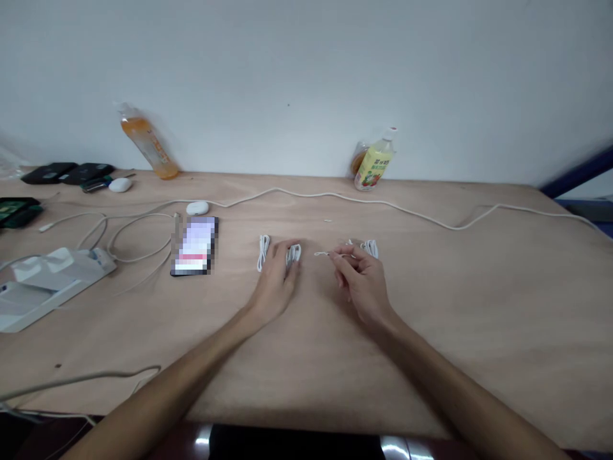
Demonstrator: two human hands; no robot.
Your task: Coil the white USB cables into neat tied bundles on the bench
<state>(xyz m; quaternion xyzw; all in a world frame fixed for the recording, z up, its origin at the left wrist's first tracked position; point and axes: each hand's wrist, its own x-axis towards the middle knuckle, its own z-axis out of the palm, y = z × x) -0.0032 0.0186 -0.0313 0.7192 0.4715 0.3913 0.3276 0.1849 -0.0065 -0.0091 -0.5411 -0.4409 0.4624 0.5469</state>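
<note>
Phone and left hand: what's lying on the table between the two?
A small bundle of folded white cable lies on the table between the phone and the left hand, closer to the hand, as the head view shows.

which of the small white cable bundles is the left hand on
The left hand is on the middle bundle, in its grip between thumb and fingers. The bundle to its left lies outside that grip, and the third is by the right hand.
</note>
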